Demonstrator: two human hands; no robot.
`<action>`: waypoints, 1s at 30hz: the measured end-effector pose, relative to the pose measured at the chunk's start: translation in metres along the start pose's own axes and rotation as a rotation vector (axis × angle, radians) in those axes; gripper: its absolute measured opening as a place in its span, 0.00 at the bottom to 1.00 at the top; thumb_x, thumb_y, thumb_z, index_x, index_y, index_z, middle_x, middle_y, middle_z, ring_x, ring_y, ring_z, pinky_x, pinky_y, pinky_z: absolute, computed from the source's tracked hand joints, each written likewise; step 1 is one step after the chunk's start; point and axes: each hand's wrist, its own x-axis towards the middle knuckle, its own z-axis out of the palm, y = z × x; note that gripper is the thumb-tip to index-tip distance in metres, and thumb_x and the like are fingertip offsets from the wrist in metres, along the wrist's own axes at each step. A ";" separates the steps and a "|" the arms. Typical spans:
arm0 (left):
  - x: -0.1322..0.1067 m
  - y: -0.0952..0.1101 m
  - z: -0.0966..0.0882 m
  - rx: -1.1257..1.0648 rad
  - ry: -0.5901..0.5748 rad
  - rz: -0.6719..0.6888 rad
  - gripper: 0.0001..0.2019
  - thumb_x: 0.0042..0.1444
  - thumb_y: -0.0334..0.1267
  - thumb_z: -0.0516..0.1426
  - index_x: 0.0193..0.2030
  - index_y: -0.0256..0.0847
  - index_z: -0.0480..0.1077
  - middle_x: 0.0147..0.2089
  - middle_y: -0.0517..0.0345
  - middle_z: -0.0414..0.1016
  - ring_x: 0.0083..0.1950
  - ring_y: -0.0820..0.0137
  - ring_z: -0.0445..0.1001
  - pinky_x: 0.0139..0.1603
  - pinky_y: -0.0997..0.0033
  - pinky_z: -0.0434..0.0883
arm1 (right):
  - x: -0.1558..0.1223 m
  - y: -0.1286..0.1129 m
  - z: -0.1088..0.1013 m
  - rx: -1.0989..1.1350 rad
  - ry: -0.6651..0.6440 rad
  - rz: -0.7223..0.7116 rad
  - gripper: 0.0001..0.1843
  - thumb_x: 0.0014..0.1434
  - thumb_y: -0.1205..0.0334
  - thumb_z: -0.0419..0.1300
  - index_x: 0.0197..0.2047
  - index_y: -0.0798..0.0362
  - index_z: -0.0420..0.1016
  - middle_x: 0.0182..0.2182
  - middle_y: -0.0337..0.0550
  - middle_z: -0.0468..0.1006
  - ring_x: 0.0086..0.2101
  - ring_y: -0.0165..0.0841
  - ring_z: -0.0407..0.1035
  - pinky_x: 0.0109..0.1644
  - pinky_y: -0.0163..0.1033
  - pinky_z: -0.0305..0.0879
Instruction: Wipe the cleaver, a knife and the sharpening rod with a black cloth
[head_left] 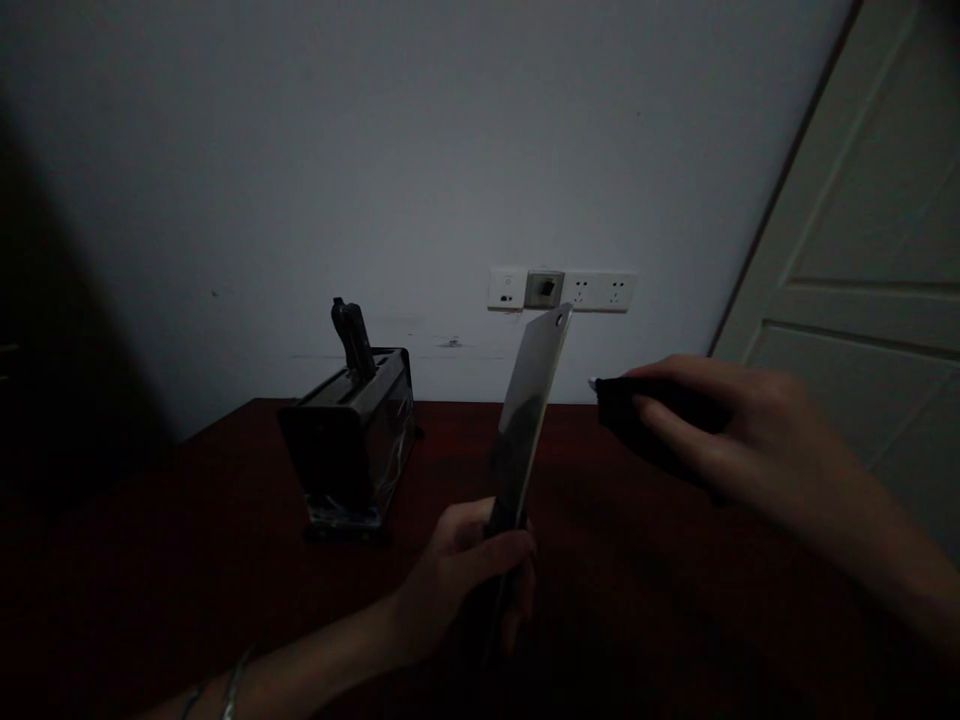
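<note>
My left hand [469, 565] is wrapped round the dark handle of a cleaver [529, 385]. Its broad blade stands nearly upright, edge-on to me and leaning slightly right, with a small hole near the top corner. To the right, my right hand [727, 430] is closed on a black object with a small bright tip [622, 405], held above the table. In this dim light I cannot make out its kind. A gap separates it from the cleaver. On the left stands a dark, shiny knife block [334, 450], with a black handle [354, 340] sticking up from its top.
The dark red table [225, 480] reaches back to a pale wall [375, 150]. A row of switches and sockets [600, 291] is set in the wall behind the cleaver. At the right is a white panelled door [870, 300]. The far left is in deep shadow.
</note>
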 end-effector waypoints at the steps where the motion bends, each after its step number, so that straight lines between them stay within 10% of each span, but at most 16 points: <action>1: 0.000 0.001 0.000 0.040 0.016 0.015 0.14 0.52 0.45 0.58 0.32 0.35 0.63 0.23 0.54 0.73 0.15 0.77 0.66 0.12 0.83 0.61 | -0.001 0.000 -0.001 -0.013 0.015 0.015 0.11 0.56 0.64 0.53 0.39 0.54 0.74 0.34 0.48 0.79 0.33 0.38 0.72 0.35 0.42 0.65; 14: 0.008 0.002 0.002 0.340 0.282 0.076 0.12 0.50 0.40 0.60 0.27 0.34 0.63 0.21 0.59 0.72 0.15 0.80 0.68 0.14 0.85 0.61 | -0.008 -0.011 -0.007 -0.108 0.278 0.011 0.12 0.53 0.59 0.54 0.36 0.53 0.75 0.29 0.44 0.78 0.28 0.36 0.71 0.32 0.40 0.65; 21: 0.007 -0.011 0.009 0.219 0.235 -0.045 0.13 0.51 0.43 0.59 0.33 0.37 0.61 0.30 0.57 0.75 0.17 0.73 0.72 0.12 0.80 0.64 | -0.003 -0.013 0.003 0.023 0.119 -0.084 0.09 0.54 0.61 0.55 0.37 0.52 0.73 0.31 0.42 0.78 0.31 0.36 0.72 0.34 0.40 0.65; 30: 0.007 -0.022 0.011 0.267 0.327 -0.135 0.12 0.48 0.44 0.59 0.30 0.36 0.64 0.17 0.65 0.67 0.10 0.80 0.60 0.07 0.83 0.57 | 0.003 -0.006 0.028 0.280 -0.358 -0.224 0.08 0.55 0.64 0.57 0.40 0.49 0.73 0.37 0.40 0.76 0.38 0.33 0.70 0.43 0.39 0.64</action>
